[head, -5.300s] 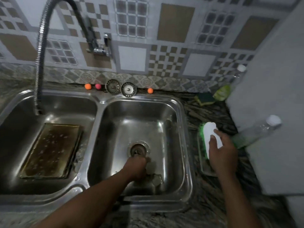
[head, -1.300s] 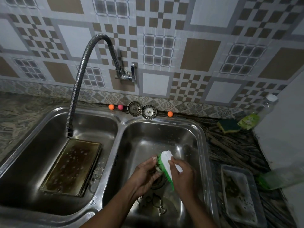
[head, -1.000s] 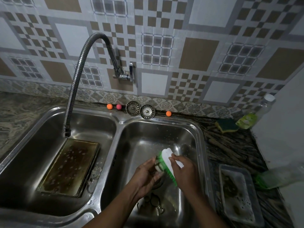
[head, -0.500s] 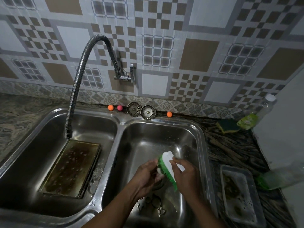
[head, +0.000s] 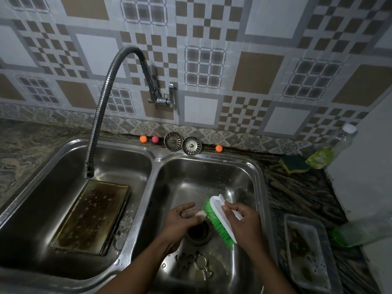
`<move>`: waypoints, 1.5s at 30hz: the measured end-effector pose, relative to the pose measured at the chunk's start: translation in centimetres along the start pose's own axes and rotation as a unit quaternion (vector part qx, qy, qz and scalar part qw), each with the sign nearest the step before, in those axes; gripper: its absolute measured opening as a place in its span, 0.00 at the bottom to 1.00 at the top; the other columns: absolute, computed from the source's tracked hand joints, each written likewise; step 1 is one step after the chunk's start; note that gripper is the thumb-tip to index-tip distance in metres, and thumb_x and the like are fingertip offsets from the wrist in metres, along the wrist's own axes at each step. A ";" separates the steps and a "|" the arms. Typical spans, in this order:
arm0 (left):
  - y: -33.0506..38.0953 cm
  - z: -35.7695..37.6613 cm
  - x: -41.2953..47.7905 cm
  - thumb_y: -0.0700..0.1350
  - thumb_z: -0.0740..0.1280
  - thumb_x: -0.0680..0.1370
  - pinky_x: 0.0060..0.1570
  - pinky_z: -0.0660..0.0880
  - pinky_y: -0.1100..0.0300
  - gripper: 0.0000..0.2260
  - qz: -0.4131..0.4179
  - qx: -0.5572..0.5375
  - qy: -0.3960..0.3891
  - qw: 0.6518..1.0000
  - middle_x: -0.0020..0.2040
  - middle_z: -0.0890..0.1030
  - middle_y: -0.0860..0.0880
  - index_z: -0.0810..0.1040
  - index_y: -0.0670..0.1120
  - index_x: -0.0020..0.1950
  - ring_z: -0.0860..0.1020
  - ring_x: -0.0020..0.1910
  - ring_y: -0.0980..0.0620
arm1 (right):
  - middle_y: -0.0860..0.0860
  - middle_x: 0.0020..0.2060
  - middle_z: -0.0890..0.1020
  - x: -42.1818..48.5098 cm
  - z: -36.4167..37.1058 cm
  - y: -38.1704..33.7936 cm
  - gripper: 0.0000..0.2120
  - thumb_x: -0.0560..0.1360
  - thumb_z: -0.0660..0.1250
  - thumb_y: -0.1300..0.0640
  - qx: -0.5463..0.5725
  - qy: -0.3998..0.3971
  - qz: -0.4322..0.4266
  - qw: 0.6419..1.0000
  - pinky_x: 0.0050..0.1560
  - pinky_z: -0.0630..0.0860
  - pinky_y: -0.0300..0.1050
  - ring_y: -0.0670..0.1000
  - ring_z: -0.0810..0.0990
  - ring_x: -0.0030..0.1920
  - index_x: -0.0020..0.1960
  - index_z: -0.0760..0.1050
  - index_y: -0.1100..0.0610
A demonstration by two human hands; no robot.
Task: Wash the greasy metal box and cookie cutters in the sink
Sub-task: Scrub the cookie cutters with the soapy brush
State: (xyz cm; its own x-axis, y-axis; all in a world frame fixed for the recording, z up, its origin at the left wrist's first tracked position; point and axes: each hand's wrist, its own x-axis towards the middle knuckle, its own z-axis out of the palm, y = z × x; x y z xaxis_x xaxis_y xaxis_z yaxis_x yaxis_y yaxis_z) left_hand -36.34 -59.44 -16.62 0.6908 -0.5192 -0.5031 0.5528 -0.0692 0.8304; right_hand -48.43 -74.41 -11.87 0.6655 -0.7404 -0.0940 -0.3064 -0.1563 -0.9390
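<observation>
Right hand (head: 244,221): fingers curled round green brush (head: 220,221), right of drain (head: 198,232).
Left hand (head: 180,219): pinching small pale piece (head: 200,213) against the bristles, above drain.
Cookie cutters (head: 195,262): on the near side of drain.

I see a tiled wall (head: 261,28) across the back, grey-white with tan squares and checker blocks. A strip of floral border tiles (head: 216,136) runs along its foot. A chrome wall tap (head: 159,99) is fixed to it, and its flexible metal spout (head: 101,107) arches left and down. The stone countertop (head: 25,145) is mottled on the left, darker and streaked on the right. There's a plain white panel (head: 369,166) at far right; I can't tell what it is. The light is dim, and dimmer at the corners.
</observation>
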 end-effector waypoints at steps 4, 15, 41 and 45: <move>0.0 -0.1 -0.3 0.38 0.79 0.64 0.47 0.80 0.56 0.29 -0.040 -0.133 0.047 0.989 0.53 0.84 0.39 0.76 0.39 0.64 0.83 0.53 0.42 | 0.38 0.40 0.84 -0.1 0.8 -0.1 0.05 0.73 0.74 0.55 0.001 -0.017 -0.003 1.000 0.44 0.71 0.32 0.33 0.79 0.46 0.42 0.82 0.45; 4.9 -5.6 -1.1 0.41 0.78 0.69 0.46 0.81 0.58 0.11 0.085 0.079 0.104 0.988 0.43 0.86 0.42 0.84 0.38 0.47 0.84 0.44 0.47 | 0.38 0.41 0.82 -0.8 3.9 0.6 0.03 0.73 0.74 0.55 -0.090 -0.044 -0.020 0.995 0.42 0.71 0.33 0.40 0.79 0.46 0.44 0.82 0.47; 3.7 -14.6 -0.6 0.62 0.66 0.71 0.54 0.76 0.47 0.20 0.073 0.490 0.343 0.798 0.53 0.80 0.44 0.81 0.49 0.53 0.77 0.54 0.40 | 0.43 0.51 0.81 -2.1 2.7 0.7 0.10 0.77 0.69 0.54 -0.077 0.016 0.013 0.997 0.54 0.75 0.44 0.46 0.79 0.53 0.57 0.81 0.51; 4.0 -7.4 -0.2 0.54 0.71 0.74 0.53 0.74 0.51 0.14 0.257 0.530 0.213 0.780 0.54 0.81 0.48 0.80 0.51 0.56 0.77 0.53 0.45 | 0.46 0.55 0.81 -1.8 0.3 -0.8 0.11 0.78 0.67 0.57 -0.036 0.069 -0.017 0.997 0.54 0.72 0.37 0.46 0.78 0.56 0.59 0.79 0.54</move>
State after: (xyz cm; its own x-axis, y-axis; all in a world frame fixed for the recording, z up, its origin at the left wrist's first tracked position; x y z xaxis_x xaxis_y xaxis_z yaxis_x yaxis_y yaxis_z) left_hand -30.81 -53.26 -14.94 0.9110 -0.3962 0.1146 -0.3875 -0.7269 0.5670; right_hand -49.17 -72.74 -11.00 0.5774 -0.8164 -0.0110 -0.3369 -0.2259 -0.9140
